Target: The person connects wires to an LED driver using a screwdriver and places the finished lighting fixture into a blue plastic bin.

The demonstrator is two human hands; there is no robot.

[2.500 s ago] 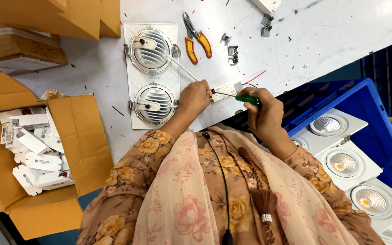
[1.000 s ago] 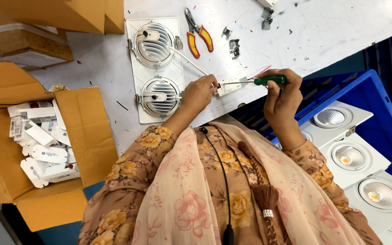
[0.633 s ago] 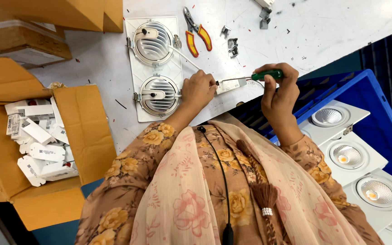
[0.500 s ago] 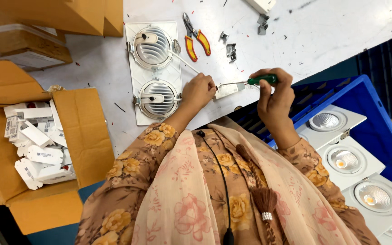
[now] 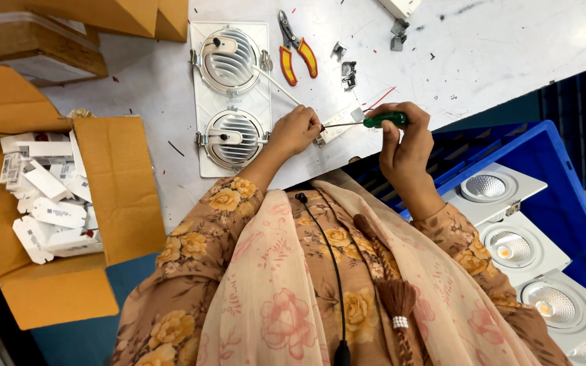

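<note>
the right hand (image 5: 405, 146) is gripping a green screwdriver (image 5: 367, 123), the left hand (image 5: 296, 130) is pinching a small white driver box (image 5: 337, 125) at the tabletop's near edge; the tip could slip if the box is shifting.

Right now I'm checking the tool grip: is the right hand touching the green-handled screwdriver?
Touching. The head view shows the right hand with its fingers wrapped around the green-handled screwdriver, no gap between them.

Open cardboard box (image 5: 113, 183), small white packages (image 5: 45, 196)
</note>
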